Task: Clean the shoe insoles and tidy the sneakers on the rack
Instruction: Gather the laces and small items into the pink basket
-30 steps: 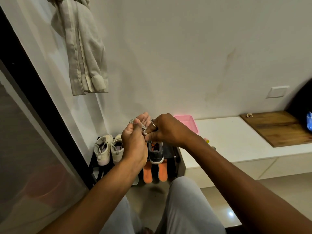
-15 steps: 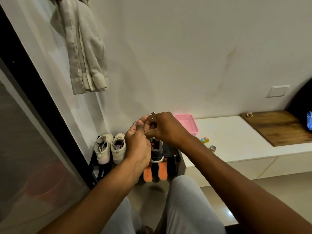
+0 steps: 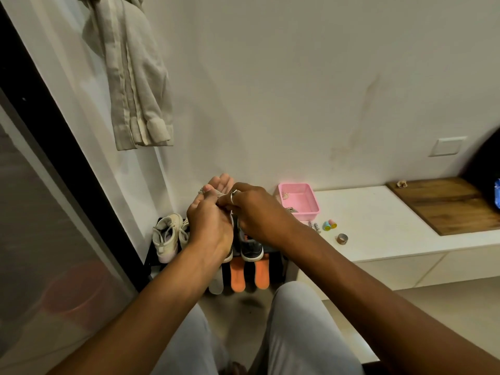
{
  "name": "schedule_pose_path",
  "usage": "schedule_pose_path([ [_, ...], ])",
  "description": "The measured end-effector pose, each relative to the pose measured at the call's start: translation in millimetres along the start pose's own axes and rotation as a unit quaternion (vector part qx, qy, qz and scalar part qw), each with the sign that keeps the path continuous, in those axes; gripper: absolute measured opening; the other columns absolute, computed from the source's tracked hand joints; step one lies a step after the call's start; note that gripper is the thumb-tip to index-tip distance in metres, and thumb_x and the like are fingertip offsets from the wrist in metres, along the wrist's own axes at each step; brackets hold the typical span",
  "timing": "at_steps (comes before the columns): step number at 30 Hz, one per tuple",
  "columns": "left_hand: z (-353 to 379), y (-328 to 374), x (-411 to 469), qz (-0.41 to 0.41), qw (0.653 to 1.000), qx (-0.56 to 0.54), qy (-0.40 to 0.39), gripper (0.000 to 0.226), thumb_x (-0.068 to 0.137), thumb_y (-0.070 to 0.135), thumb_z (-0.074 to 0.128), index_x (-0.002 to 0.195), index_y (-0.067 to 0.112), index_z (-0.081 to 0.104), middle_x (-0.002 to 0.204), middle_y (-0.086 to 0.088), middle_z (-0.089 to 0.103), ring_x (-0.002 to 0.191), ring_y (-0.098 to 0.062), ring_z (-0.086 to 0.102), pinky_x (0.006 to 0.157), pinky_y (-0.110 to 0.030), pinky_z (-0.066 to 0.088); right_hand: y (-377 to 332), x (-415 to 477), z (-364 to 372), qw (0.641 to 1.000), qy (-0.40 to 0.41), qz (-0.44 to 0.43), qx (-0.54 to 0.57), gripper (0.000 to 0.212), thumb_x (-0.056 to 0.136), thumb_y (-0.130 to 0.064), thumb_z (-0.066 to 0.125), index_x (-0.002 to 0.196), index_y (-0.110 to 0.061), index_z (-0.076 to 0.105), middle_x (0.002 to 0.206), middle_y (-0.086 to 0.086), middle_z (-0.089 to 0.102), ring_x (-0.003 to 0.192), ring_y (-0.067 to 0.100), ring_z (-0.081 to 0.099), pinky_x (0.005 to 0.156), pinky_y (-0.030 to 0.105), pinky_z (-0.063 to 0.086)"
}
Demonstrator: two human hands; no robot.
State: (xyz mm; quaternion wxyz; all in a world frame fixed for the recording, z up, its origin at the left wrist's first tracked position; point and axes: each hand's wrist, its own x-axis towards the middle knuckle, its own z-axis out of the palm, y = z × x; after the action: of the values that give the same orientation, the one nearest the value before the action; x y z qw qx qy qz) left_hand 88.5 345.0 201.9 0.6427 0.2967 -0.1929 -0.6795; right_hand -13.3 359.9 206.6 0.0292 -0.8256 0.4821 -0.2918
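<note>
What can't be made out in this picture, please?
Head view:
- Pale strip pinched by left hand and right hand: fingers cover most; unidentifiable.
- Second white sneaker: behind left hand.
- Blue thing: cut by right edge.
- Basket contents: too small.

1. The hanging garment is creased, matt woven cloth.
2. The basket is pink perforated plastic with a slight sheen.
3. The board is dark matt wood with visible grain.
4. The bench top is smooth and white.
5. The floor is glossy tile.
6. The ring on the right hand is shiny metal.
7. The insoles are matt orange.
</note>
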Motion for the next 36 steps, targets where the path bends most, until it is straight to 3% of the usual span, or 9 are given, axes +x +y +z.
schedule_pose_path([
  [3, 2, 1, -1, 0.008, 1.0, 0.002, -0.001, 0.018, 0.108, 0.011, 0.043, 0.11, 0.006, 0.061, 0.119, -0.015, 0.071, 0.11, -0.022, 0.07, 0.095, -0.034, 0.056, -1, 3, -6, 1.0, -0.011, 0.01, -0.008, 0.04, 0.084, 0.01, 0.065, 0.114, -0.014, 0.077, 0.101, 0.009, 0.071, 0.088, 0.025, 0.067, 0.075, 0.04, 0.057],
  [6, 1, 0, -2, 0.016, 1.0, 0.006, -0.001, 0.018, 0.107, 0.012, 0.045, 0.111, 0.006, 0.062, 0.116, -0.012, 0.073, 0.105, -0.021, 0.073, 0.084, -0.028, 0.059, -1, 3, -8, 0.994, 0.026, 0.087, 0.053, 0.017, 0.087, -0.007, 0.075, 0.101, -0.015, 0.078, 0.092, 0.005, 0.076, 0.084, 0.018, 0.071, 0.078, 0.039, 0.058],
  [8, 0, 0, -2, 0.02, 1.0, 0.015, 0.001, 0.018, 0.107, 0.01, 0.046, 0.11, 0.008, 0.064, 0.111, -0.008, 0.075, 0.098, -0.017, 0.075, 0.075, -0.025, 0.06, -3, 3, -10, 0.984, 0.055, 0.136, 0.099, 0.014, 0.083, -0.013, 0.081, 0.094, -0.012, 0.073, 0.082, 0.002, 0.074, 0.077, 0.015, 0.07, 0.074, 0.037, 0.058],
  [13, 2, -7, -6, 0.025, 0.999, 0.036, -0.006, 0.021, 0.107, 0.01, 0.045, 0.107, 0.01, 0.066, 0.114, -0.01, 0.074, 0.097, -0.018, 0.075, 0.079, -0.029, 0.06, -8, 4, -14, 0.973, 0.076, 0.187, 0.113, 0.022, 0.081, -0.024, 0.083, 0.095, -0.014, 0.07, 0.07, -0.012, 0.061, 0.065, 0.004, 0.062, 0.058, 0.015, 0.046],
  [19, 2, -11, -7, 0.028, 0.999, 0.041, -0.016, 0.025, 0.107, 0.004, 0.043, 0.105, 0.009, 0.067, 0.11, -0.009, 0.076, 0.107, -0.02, 0.072, 0.089, -0.028, 0.058, -4, 4, -13, 0.975, 0.101, 0.183, 0.071, 0.033, 0.085, -0.044, 0.076, 0.083, -0.011, 0.074, 0.073, -0.002, 0.067, 0.062, 0.01, 0.06, 0.057, 0.025, 0.046],
  [25, 2, -9, -6, 0.036, 0.999, 0.034, -0.021, 0.023, 0.108, 0.008, 0.042, 0.104, 0.009, 0.065, 0.112, -0.009, 0.073, 0.104, -0.016, 0.073, 0.091, -0.027, 0.058, 0, 5, -9, 0.977, 0.099, 0.172, 0.075, 0.018, 0.084, -0.031, 0.081, 0.09, -0.014, 0.081, 0.081, 0.001, 0.074, 0.072, 0.011, 0.068, 0.071, 0.037, 0.057],
  [29, 1, -9, -2, 0.036, 0.999, 0.03, -0.008, 0.023, 0.109, 0.009, 0.04, 0.106, 0.009, 0.063, 0.122, -0.013, 0.07, 0.104, -0.016, 0.072, 0.085, -0.025, 0.058, 1, 3, -14, 0.985, 0.062, 0.148, 0.07, 0.023, 0.084, -0.014, 0.081, 0.107, -0.012, 0.08, 0.099, 0.006, 0.077, 0.09, 0.017, 0.071, 0.084, 0.033, 0.056],
  [36, -3, -13, 1, 0.031, 0.999, 0.043, -0.005, 0.02, 0.108, 0.011, 0.041, 0.109, 0.008, 0.06, 0.125, -0.016, 0.068, 0.116, -0.028, 0.068, 0.093, -0.033, 0.057, 6, 2, -15, 0.983, 0.049, 0.155, 0.082, 0.008, 0.082, -0.016, 0.082, 0.09, -0.015, 0.079, 0.086, -0.002, 0.071, 0.078, 0.011, 0.065, 0.074, 0.031, 0.054],
])
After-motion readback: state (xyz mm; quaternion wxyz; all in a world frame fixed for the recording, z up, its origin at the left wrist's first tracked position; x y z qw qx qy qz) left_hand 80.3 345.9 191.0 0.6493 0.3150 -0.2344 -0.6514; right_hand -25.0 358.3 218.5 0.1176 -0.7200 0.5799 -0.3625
